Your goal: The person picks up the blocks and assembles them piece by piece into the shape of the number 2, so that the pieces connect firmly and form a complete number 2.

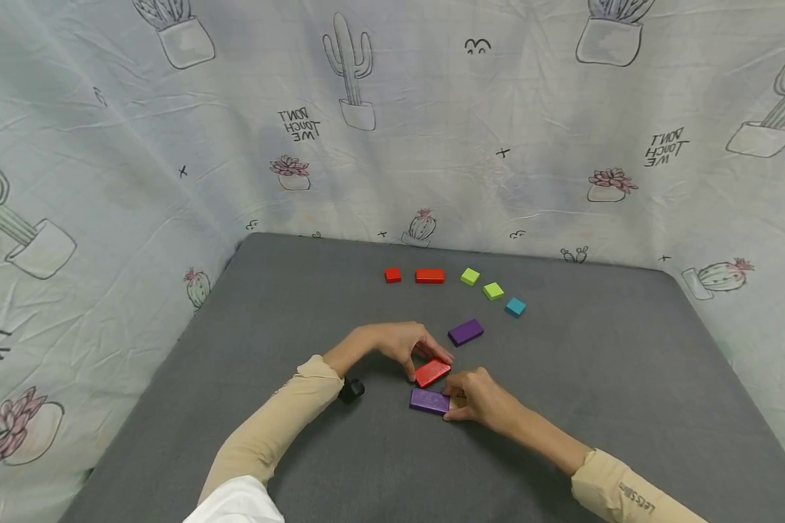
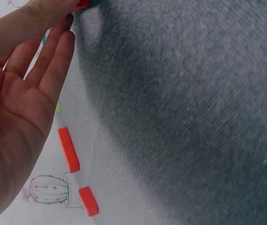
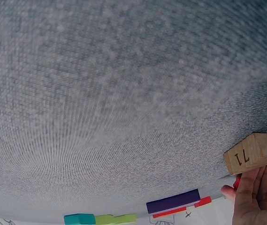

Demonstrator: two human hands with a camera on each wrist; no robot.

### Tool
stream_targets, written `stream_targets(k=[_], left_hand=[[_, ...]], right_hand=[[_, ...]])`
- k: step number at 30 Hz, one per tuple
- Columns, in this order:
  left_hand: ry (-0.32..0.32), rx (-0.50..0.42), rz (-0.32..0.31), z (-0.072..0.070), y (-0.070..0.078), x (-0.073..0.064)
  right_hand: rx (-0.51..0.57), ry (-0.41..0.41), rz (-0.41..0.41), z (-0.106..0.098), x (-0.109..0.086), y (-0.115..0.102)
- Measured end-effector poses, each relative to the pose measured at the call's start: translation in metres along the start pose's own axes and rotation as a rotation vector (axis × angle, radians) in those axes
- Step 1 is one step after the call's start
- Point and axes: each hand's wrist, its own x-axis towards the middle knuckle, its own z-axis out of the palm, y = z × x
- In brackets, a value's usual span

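Over the middle of the grey table my left hand (image 1: 402, 341) holds a red block (image 1: 433, 373), thumb on its near side and fingers on its far side. Only a sliver of that block shows at the top of the left wrist view. Just nearer lies a purple block (image 1: 427, 401) with a bare wood end. The thumb and fingers of my right hand (image 1: 482, 398) pinch it at this end. A wooden face (image 3: 243, 159) bearing a printed number appears in the right wrist view, fingers right against it. The two blocks lie close together at an angle.
Beyond the hands lie another purple block (image 1: 466, 332), a teal block (image 1: 515, 307), two green blocks (image 1: 493, 290), a long red block (image 1: 429, 276) and a small red one (image 1: 392, 275). A cactus-print cloth (image 1: 392, 181) hangs behind the grey table (image 1: 288, 290).
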Motion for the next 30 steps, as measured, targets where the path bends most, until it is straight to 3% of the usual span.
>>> stream_targets(k=[9, 17, 30], left_hand=[[0.015, 0.062, -0.012, 0.0018, 0.0002, 0.0054], [-0.048, 0.024, -0.043, 0.0015, 0.0072, 0.0091], [-0.043, 0.032, -0.068, 0.0028, 0.0045, 0.0082]], right_hand=[[0.007, 0.011, 0.016, 0.0004, -0.0001, 0.0009], [-0.004, 0.038, -0.016, 0.0014, -0.0005, -0.0002], [0.002, 0.039, -0.008, 0.0015, -0.0006, 0.0005]])
